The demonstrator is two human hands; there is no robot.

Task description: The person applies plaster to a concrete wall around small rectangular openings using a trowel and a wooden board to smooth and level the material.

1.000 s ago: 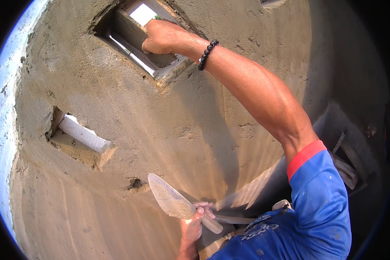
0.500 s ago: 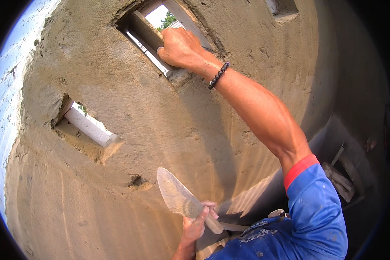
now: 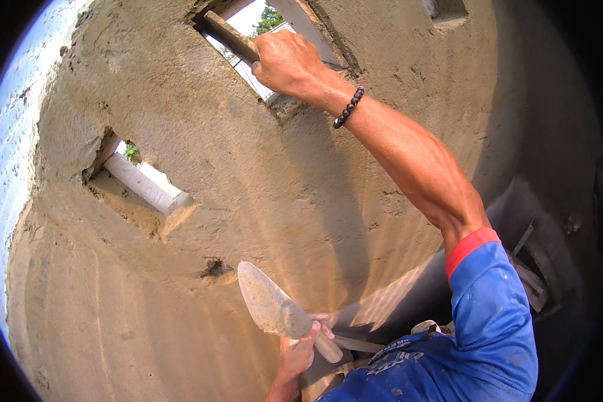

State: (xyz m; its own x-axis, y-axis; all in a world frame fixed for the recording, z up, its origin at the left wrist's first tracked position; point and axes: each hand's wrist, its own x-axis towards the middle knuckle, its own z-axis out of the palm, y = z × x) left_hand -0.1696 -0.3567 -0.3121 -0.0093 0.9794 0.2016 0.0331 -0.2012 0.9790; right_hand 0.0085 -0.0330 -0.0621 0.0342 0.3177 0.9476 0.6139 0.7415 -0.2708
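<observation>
My right hand [image 3: 291, 63] is raised to an upper rectangular opening [image 3: 325, 43] in a mortar-covered wall. Its fingers are closed round the end of a narrow, mortar-smeared wooden board [image 3: 228, 37], which slants across the opening. What the fingers cover of the board is hidden. Down by my body, my left hand [image 3: 300, 352] grips a pointed trowel [image 3: 269, 301] near the handle, thumb along the side. The trowel's blade is coated with dried mortar and points up and left, in front of the wall. A dark bead bracelet [image 3: 350, 107] sits on my right wrist.
The rough plastered wall [image 3: 248, 174] fills most of the view. A smaller opening [image 3: 141, 177] with a pale bar lies left, and a small hole [image 3: 216, 268] below it. Another recess [image 3: 447, 10] is at upper right. Wooden pieces [image 3: 532, 278] lie in shade at right.
The board in my right hand has tilted, now showing its narrow edge, and has lifted off the opening's lower left side. The trowel has shifted slightly left relative to the view.
</observation>
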